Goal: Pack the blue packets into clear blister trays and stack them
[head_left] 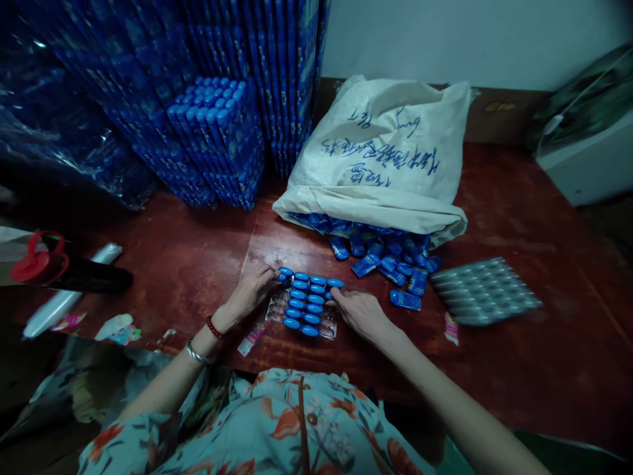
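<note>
A pale wall rises behind the reddish worktop I'm viewing remotely through the head camera. My left hand has its fingertips at a blue piece in the upper left corner of the clear tray; my right hand has its fingers curled at another along the right edge. I cannot tell whether either is pinching or merely touching. The tray lies between them, blue pieces filling its two middle columns, with bare pockets low on both sides. The likeliest trouble, I judge, is a sleeve or wrist nudging this light tray and unseating pieces. Beyond, loose blue packets spill from the white sack (its open mouth faces me), so a bump could send more sliding. The stacked clear trays at right might topple if knocked; the tall blue stacks stand farther back, at left.
</note>
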`<state>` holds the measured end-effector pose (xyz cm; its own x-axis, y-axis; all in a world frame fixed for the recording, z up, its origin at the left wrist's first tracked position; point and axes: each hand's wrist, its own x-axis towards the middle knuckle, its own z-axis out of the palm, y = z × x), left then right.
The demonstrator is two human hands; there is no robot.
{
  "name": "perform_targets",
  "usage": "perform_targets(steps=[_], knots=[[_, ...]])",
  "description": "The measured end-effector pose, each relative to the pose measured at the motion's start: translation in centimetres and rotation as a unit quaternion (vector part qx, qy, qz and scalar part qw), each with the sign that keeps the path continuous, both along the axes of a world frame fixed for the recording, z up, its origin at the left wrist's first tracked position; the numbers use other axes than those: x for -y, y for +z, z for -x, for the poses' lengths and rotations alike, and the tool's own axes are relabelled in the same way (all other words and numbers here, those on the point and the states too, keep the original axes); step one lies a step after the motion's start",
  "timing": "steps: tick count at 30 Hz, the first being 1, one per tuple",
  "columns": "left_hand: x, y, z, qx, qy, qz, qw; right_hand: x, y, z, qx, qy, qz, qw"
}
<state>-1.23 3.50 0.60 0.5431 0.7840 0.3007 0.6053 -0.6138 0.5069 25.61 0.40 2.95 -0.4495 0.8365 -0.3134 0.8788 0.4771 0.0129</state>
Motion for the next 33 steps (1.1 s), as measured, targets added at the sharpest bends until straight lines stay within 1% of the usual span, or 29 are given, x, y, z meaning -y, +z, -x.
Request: perform_targets(steps=[2, 4, 8, 11, 13, 17, 20, 22, 25, 29, 31, 33], knots=[[0.1, -0.1, 0.0, -0.01, 0.001, -0.004, 1.0, -0.2, 0.2, -0.1, 0.001, 0.003, 0.016, 1.0], [0.3, 0.1, 0.0, -0.041, -0.016, -0.008, 0.999, -0.2, 0.1, -0.2, 0.005, 0.002, 0.02, 1.0], [0.2, 1.6, -0.3, -0.107, -0.067, 0.006, 0.992, 0.0, -0.1, -0.1, 0.008, 0.01, 0.014, 1.0], [-0.2, 2.8, -0.7, -0.133, -0.078, 0.019, 0.988, 0.0, 0.3, 0.3, 0.017, 0.022, 0.015, 0.999], [-0.5, 3.2, -0.9, -0.143, -0.083, 0.026, 0.986, -0.1, 0.7, 0.6, 0.029, 0.021, 0.016, 0.999], [-1.3, 3.0, -0.3, -0.128, -0.11, 0.074, 0.983, -0.3, 0.8, 0.3, 0.024, 0.015, 0.028, 0.999], [-1.3, 2.5, 0.4, -0.1, -0.111, 0.097, 0.984, -0.2, 0.6, -0.2, 0.011, 0.002, 0.031, 0.999], [-0.9, 2.4, 0.5, -0.108, -0.098, 0.086, 0.986, 0.0, 0.6, -0.2, 0.015, -0.004, 0.029, 0.999], [-0.1, 2.8, -0.2, -0.157, -0.082, 0.051, 0.983, 0.2, 1.3, 0.4, 0.034, -0.005, 0.039, 0.999], [0.1, 3.5, -1.4, -0.216, -0.097, 0.015, 0.972, -0.3, 2.1, 0.8, 0.047, -0.002, 0.063, 0.997], [0.1, 3.4, -2.0, -0.233, -0.099, 0.012, 0.967, -0.4, 2.2, 0.7, 0.046, -0.001, 0.066, 0.997], [0.2, 3.1, -2.5, -0.247, -0.087, 0.019, 0.965, -0.2, 2.0, 0.9, 0.047, -0.006, 0.06, 0.997]])
